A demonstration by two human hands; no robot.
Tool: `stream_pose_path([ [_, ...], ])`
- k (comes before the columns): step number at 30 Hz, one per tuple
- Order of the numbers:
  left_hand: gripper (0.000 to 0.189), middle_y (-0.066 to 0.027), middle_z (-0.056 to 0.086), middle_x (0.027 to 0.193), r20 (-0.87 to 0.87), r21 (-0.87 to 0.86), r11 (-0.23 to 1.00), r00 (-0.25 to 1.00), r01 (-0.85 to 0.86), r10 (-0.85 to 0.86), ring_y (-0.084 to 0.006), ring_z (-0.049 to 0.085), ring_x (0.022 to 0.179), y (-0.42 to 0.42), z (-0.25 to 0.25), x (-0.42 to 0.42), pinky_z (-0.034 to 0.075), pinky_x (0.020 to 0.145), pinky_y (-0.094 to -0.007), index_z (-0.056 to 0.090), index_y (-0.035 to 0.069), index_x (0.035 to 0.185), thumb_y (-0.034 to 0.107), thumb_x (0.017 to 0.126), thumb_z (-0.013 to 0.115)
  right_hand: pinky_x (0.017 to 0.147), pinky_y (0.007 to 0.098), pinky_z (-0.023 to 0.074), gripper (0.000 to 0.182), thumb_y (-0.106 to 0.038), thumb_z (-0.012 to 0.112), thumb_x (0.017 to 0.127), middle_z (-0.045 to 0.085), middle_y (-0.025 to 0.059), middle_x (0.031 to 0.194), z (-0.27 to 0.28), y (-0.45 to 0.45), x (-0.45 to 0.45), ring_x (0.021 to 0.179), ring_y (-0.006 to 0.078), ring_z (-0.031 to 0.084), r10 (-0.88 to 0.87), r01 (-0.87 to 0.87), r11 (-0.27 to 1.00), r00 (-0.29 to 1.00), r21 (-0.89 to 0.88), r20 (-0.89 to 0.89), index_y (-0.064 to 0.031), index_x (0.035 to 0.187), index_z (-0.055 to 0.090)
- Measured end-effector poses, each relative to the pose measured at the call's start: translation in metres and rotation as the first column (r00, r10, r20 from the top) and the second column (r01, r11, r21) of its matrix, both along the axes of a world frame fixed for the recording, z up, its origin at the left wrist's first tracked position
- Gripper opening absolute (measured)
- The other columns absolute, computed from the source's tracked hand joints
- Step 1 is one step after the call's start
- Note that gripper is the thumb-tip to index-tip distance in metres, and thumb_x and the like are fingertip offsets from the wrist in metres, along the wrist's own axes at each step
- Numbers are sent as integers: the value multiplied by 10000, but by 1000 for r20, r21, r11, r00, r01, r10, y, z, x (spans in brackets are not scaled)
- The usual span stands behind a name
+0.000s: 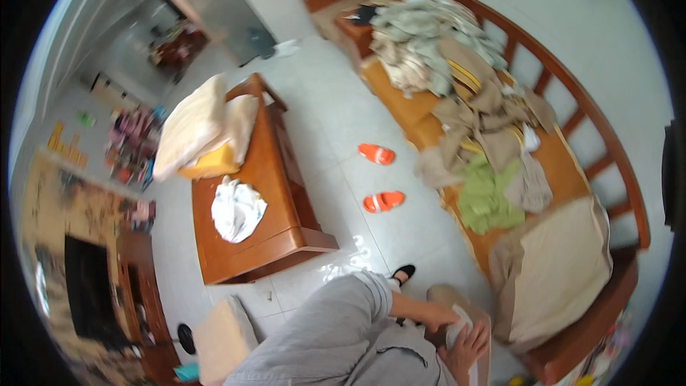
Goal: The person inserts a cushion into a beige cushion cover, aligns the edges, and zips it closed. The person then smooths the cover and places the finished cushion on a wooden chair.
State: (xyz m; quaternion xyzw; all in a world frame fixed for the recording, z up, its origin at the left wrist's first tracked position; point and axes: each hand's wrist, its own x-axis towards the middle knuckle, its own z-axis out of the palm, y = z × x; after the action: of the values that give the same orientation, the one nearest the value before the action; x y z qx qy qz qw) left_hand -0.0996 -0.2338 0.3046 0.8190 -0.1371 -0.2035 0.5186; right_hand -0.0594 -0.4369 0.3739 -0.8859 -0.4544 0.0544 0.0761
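Observation:
My left hand reaches in from the left at the bottom right, its fingers closed on a pale grey-white cloth. Just beside it, my right hand lies over the lower part of the same cloth with its fingers spread; whether it grips is unclear. Under both hands is a beige padded piece, perhaps a seat or cushion, partly covered by them. My grey clothing fills the bottom middle, and a foot in a black shoe shows above the hands.
A wooden bench with an orange-brown seat holds brown garments, a green garment and a large beige cushion. Orange slippers lie on the tiles. On a wooden table are cushions and white cloth.

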Motion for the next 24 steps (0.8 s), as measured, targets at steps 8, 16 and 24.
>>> stream_pose_path([
  [8,321,-154,587,881,424,109,975,896,-193,130,-355,596,821,-22,20,-18,466,694,-454,479,85,1040,102,745,601,980,631,278,821,-593,599,737,355,189,1435,27,-1,9,1337,401,291,69,-32,970,987,-241,146,-115,1378,412],
  [16,173,-97,640,768,437,256,946,896,-199,70,-306,629,749,-45,10,-9,483,649,-437,614,84,860,176,714,627,975,634,269,495,-388,589,827,393,184,1420,-89,-59,9,1314,431,334,206,-145,979,714,-146,669,-98,1213,479],
  [24,174,-143,694,881,-8,446,855,956,265,-292,-315,666,841,-30,41,22,515,714,-442,701,110,854,214,759,599,923,621,311,386,-290,686,616,463,201,1340,-16,-10,-26,1293,390,377,189,-211,968,968,134,164,-97,948,646],
])
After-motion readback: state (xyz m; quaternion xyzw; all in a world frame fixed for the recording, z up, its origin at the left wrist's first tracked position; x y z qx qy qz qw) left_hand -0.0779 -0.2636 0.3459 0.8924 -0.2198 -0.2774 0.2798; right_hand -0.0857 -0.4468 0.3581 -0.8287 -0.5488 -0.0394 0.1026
